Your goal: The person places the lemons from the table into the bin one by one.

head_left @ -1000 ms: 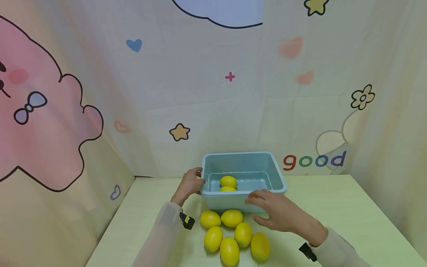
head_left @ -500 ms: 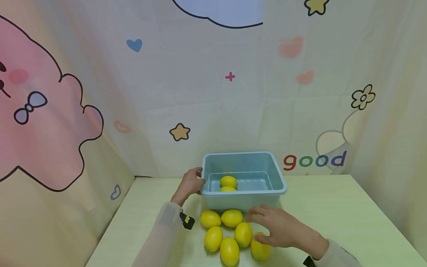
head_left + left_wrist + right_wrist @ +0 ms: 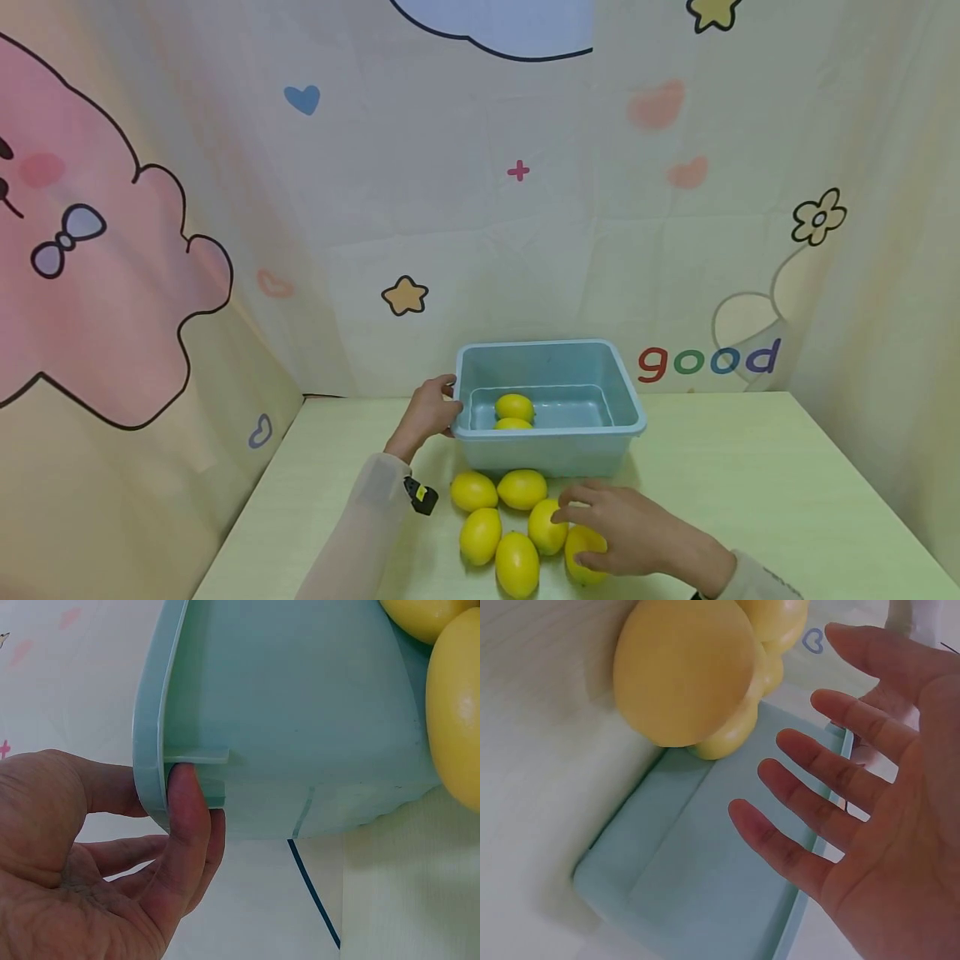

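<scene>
One light blue plastic box [image 3: 547, 456], rectangular, upright, set at the back of a pale green table [image 3: 750, 483]. Two yellow lemons [image 3: 514, 407], inside the box towards its left, one behind the other, the nearer partly hidden by the front rim. Six loose lemons [image 3: 517, 565], on the table in a close cluster before the box, the rear pair just beside its front wall. One left hand [image 3: 429, 410], at the box's left end, fingers curled and clamped on the rim, a fingertip under the lip beside a small rib. One right hand [image 3: 633, 533], over the rightmost lemon [image 3: 583, 540] of the cluster, fingers spread apart, slightly bent, holding nothing; seen from the head its thumb overlaps that lemon, though I cannot tell whether they touch. One pair of pale sleeves [image 3: 356, 525], on both arms. One small black device [image 3: 422, 496], at the left wrist. One patterned cloth [image 3: 555, 275], hanging behind the table, printed with hearts, stars, a flower and the word "good" in coloured letters.
</scene>
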The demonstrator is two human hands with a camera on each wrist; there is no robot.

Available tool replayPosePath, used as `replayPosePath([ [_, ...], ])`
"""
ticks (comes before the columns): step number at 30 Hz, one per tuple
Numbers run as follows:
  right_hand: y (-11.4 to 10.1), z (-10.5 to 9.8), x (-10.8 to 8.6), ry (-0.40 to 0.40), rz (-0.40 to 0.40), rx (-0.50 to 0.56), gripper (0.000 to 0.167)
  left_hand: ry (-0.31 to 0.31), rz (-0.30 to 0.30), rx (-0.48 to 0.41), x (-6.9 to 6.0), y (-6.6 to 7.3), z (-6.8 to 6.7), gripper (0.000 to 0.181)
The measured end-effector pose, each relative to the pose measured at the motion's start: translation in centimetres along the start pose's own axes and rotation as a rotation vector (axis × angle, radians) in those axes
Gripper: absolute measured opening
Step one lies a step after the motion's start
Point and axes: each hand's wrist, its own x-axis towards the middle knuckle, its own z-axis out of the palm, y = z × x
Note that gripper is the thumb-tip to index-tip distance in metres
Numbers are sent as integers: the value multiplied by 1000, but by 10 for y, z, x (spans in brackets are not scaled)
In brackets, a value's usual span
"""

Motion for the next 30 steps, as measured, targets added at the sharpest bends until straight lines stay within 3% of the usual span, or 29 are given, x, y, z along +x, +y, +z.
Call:
replayPosePath([
  [21, -3, 14, 3, -76, 14, 2, 40, 1, 5, -4, 0, 1, 0, 54],
  [30, -2, 19, 0, -65, 30, 12, 39, 7, 2, 1, 0, 0, 1, 53],
])
